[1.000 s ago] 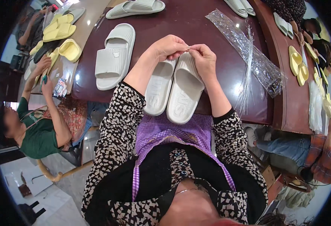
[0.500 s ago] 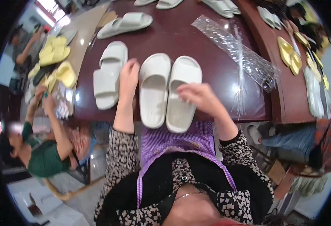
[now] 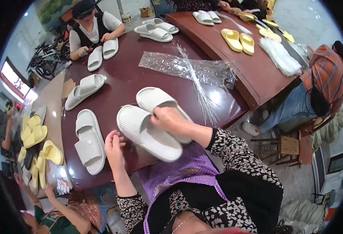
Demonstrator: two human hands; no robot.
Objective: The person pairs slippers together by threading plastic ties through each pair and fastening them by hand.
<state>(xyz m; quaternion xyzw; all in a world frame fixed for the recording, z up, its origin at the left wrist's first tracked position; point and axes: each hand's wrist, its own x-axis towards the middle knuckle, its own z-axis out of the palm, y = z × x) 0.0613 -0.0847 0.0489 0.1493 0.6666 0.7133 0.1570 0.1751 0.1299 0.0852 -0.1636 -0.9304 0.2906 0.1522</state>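
Two pale grey-white slide sandals lie side by side on the dark red-brown table [image 3: 121, 89] in front of me. My right hand [image 3: 170, 120] rests across them, gripping the nearer sandal [image 3: 146, 132] and touching the farther one [image 3: 158, 102]. My left hand [image 3: 114, 145] hovers at the table edge left of the nearer sandal, fingers curled and holding nothing I can see. A third sandal of the same colour [image 3: 89, 141] lies just left of that hand.
A clear plastic bag [image 3: 187, 67] and a bundle of thin clear ties [image 3: 198, 89] lie beyond the sandals. More white sandals [image 3: 83, 90] and yellow ones [image 3: 237, 39] are spread over the tables. Other people sit at the far side, left and right.
The view has swung left. My right hand moved onto the pair of sandals and my left hand came off the left sandal to the table edge.
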